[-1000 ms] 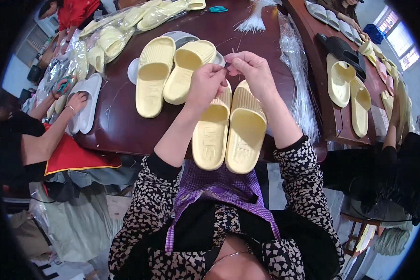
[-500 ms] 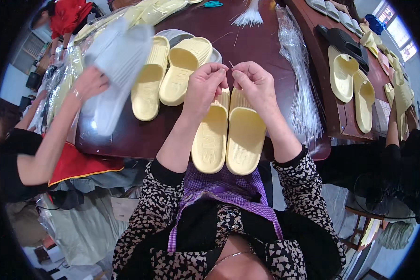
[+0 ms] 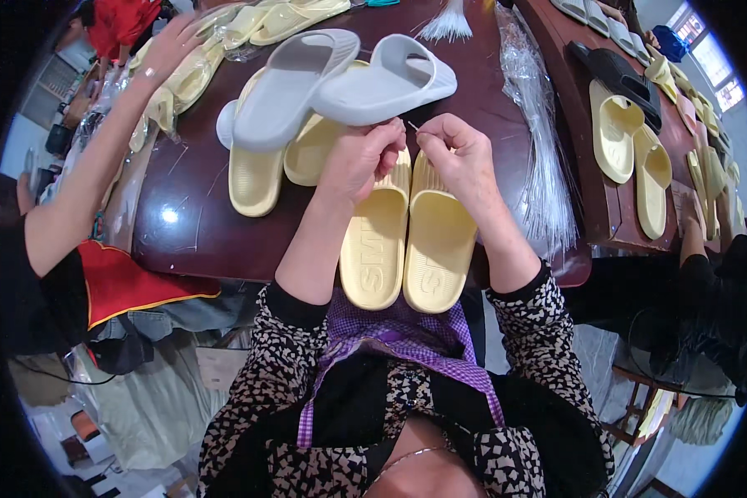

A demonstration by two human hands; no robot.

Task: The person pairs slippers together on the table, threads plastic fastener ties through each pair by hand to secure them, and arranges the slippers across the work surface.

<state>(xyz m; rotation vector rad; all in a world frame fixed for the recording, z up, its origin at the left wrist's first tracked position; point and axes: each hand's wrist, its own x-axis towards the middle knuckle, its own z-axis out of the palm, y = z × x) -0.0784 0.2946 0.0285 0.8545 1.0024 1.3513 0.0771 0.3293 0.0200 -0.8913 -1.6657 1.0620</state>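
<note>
Two pale-yellow moulded slippers with ribbed straps (image 3: pixel 374 249) lie side by side beneath my hands, at the near edge of the glossy dark-red table (image 3: pixel 199 216). Their toe ends point away from me, their heels toward my purple checked cloth apron (image 3: pixel 402 344); the long axes run nearly parallel, straight out from my body. Raised lettering marks both footbeds at the heel. My right hand (image 3: pixel 459 156) pinches a thin pale strand (image 3: pixel 413 127) between thumb and forefinger. My left hand (image 3: pixel 361 159) has its fingertips pressed together; whether they hold anything, I cannot tell.
</note>
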